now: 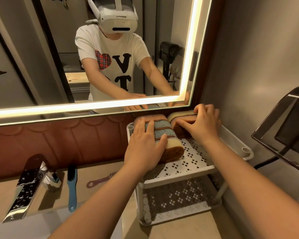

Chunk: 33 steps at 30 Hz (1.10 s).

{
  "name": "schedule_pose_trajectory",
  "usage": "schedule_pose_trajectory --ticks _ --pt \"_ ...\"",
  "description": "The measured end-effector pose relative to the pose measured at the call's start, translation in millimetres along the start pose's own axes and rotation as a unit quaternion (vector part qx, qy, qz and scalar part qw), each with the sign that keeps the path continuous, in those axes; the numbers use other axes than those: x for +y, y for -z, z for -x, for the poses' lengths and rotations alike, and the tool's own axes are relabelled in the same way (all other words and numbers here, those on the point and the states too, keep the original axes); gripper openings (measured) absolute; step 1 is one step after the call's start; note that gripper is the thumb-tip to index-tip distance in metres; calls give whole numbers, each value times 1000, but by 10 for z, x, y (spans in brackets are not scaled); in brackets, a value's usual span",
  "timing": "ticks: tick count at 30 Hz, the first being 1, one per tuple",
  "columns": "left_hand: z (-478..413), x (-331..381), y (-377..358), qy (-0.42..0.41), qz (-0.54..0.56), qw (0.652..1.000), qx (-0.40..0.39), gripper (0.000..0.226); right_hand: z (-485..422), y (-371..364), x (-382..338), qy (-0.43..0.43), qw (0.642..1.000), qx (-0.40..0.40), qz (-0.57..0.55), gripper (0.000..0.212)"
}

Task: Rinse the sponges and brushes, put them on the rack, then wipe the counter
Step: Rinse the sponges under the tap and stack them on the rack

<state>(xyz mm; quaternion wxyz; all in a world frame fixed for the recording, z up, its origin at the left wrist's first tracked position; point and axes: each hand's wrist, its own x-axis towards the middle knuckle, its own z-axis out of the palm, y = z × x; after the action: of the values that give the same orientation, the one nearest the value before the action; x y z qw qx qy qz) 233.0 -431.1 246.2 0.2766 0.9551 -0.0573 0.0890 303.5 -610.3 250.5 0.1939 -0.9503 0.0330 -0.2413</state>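
A lit mirror (pixel 41 49) hangs above the table (pixel 179 228). On the table's right end stands a white two-tier rack (pixel 179 176). Two sponge stacks lie side by side at the back of its top shelf. The left hand (pixel 143 145) rests flat on the left stack (pixel 164 131), fingers straight. The right hand (pixel 204 121) grips the right stack (pixel 179 117), fingers curled over it. A blue brush (pixel 72 185) and a purple brush (pixel 100 181) lie on the table beside the faucet (pixel 24 188).
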Motion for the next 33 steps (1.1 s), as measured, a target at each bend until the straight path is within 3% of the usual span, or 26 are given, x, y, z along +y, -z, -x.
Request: schedule_pose_trajectory --ticks 5,7,10,18,27,33 --pt "44 -7 67 -4 145 986 80 46 140 152 -200 70 997 19 -38 31" --pt "76 -3 116 -9 181 977 113 33 224 227 -326 90 993 -2 -76 26" --pt "165 44 248 -36 191 974 116 32 367 358 -531 123 985 -27 -116 29" --pt "906 -218 1071 -96 44 994 15 25 1043 738 -1180 200 955 -140 -168 16" --pt "1838 -1229 1655 9 -58 988 -141 28 1833 353 -2006 278 899 -304 -147 17" --pt "2343 -2139 1801 92 -26 974 -206 30 2347 -193 -2562 288 851 -420 -127 19"
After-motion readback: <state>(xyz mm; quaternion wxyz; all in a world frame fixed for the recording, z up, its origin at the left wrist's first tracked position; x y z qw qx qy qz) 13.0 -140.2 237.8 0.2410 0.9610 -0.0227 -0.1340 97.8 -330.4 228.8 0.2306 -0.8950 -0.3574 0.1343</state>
